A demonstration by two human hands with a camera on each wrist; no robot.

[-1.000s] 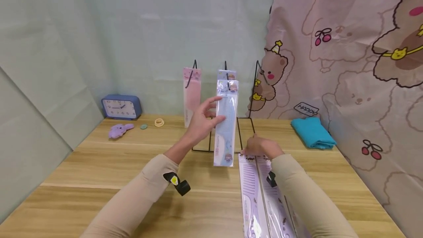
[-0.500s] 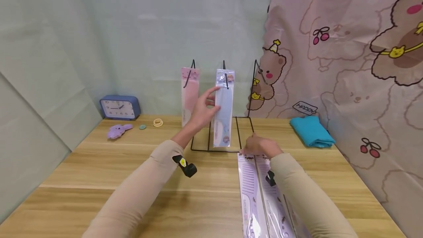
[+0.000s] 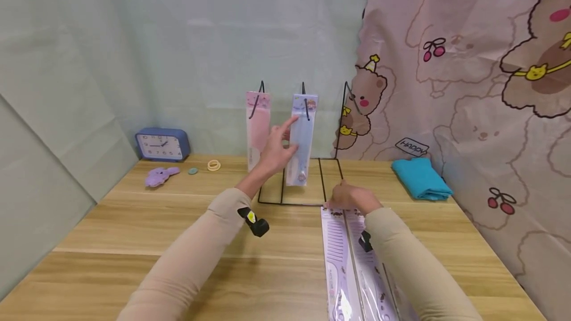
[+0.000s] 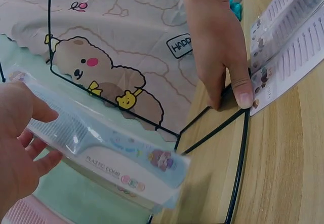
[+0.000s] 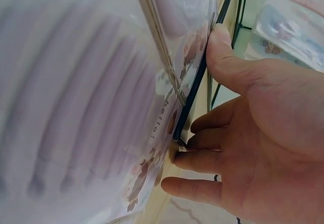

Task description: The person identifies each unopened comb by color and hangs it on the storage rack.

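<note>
The left hand [image 3: 274, 150] pinches a blue packaged comb [image 3: 302, 137] between thumb and fingers, holding it upright against the middle hook of the black wire rack [image 3: 300, 182], where the pack hangs. Just left of the blue comb on the rack hangs a pink packaged comb [image 3: 257, 125]. The right hand [image 3: 352, 197] rests at the rack's front right corner, fingers curled over the rack's base wire and the top edge of the purple comb packs [image 3: 352, 261] (several, overlapping) lying on the surface [image 3: 134, 241]. Right of the rack lies a folded teal cloth [image 3: 421, 177]; far to its left stands a blue clock [image 3: 162, 144].
</note>
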